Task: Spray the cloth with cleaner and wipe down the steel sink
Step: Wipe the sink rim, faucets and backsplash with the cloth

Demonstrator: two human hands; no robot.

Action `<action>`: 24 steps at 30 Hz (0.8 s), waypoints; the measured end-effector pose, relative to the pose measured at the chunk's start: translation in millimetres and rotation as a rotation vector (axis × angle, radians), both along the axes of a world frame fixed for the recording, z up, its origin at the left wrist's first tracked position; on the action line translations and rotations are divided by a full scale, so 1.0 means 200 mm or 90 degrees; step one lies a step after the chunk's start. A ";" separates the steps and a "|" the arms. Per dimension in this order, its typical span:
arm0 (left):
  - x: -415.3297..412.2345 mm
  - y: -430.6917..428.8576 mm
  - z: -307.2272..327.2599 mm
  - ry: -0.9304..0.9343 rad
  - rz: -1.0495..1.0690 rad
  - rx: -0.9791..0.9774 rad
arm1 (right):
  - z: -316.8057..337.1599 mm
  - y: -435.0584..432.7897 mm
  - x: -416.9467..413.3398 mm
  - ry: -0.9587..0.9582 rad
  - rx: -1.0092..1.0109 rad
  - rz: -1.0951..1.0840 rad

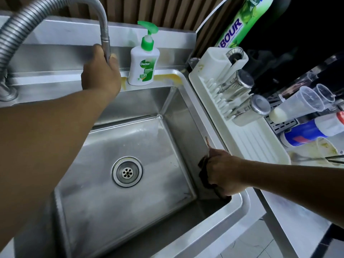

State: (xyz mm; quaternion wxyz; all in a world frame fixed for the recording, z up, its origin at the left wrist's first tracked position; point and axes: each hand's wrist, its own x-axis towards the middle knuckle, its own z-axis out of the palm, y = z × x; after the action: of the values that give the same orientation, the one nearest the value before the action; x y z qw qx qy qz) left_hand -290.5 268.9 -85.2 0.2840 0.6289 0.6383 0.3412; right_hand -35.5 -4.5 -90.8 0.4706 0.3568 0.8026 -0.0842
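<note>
The right hand [223, 172] is curled round a dark cloth [203, 175], bunched in the fingers and pressed flat against the right inner wall of the sink [182, 127], close to the near corner and just under the rim. That wall is the line the wipe turns on, I think: its long axis runs from the hand away and to the left toward the far corner, so most of the wall lies ahead of the cloth, while the basin floor and drain [127, 171] lie below and to the hand's left. The right hand is the only one near the steel to be wiped. The left hand [100, 71] is well apart, at the back, fingers wrapped round the end of the tap [104, 28], beside the soap [144, 66].
</note>
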 end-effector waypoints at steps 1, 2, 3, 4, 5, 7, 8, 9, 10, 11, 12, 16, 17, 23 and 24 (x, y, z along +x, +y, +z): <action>0.00 0.00 0.00 -0.002 -0.003 -0.001 | 0.00 -0.02 0.06 0.075 0.101 -0.014; 0.00 0.00 0.00 -0.004 -0.004 0.000 | 0.00 -0.04 0.12 0.127 0.189 -0.036; 0.00 0.00 0.00 -0.007 -0.004 -0.001 | 0.00 -0.06 0.15 0.151 0.255 -0.074; 0.00 0.00 0.00 -0.009 -0.004 -0.002 | -0.02 -0.08 0.15 0.161 0.305 -0.133; 0.00 0.00 0.00 -0.005 -0.004 -0.002 | -0.05 -0.11 0.12 0.167 0.347 -0.203; 0.00 0.00 0.00 0.003 -0.005 0.000 | -0.12 -0.20 0.03 0.186 0.405 -0.368; 0.00 0.00 0.00 0.003 -0.004 0.001 | -0.15 -0.27 -0.02 0.202 0.425 -0.446; 0.00 0.00 0.00 0.003 -0.004 0.002 | -0.18 -0.35 -0.08 0.219 0.442 -0.516; 0.00 0.01 0.00 0.002 -0.005 0.002 | -0.20 -0.44 -0.13 0.235 0.464 -0.571; 0.00 0.01 0.00 0.001 -0.007 0.003 | -0.21 -0.53 -0.17 0.254 0.492 -0.609; 0.00 0.01 0.00 0.000 -0.007 0.003 | -0.21 -0.61 -0.20 0.278 0.510 -0.649; 0.00 0.01 0.00 0.000 -0.006 0.004 | -0.18 -0.75 -0.22 0.329 0.525 -0.735; 0.00 0.00 0.00 -0.001 -0.006 0.003 | -0.19 -0.73 -0.21 0.335 0.515 -0.734; 0.00 0.01 -0.01 -0.003 -0.007 0.002 | -0.21 -0.38 -0.19 0.326 0.500 -0.730; 0.00 0.01 -0.01 -0.004 -0.007 0.004 | -0.20 -0.30 -0.18 0.330 0.499 -0.724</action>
State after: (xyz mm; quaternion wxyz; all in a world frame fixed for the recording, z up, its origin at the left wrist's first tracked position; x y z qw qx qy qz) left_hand -289.9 271.6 -87.0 0.2859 0.6321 0.6332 0.3433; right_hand -71.6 -65.3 -131.3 -0.0130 0.8286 0.5500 -0.1037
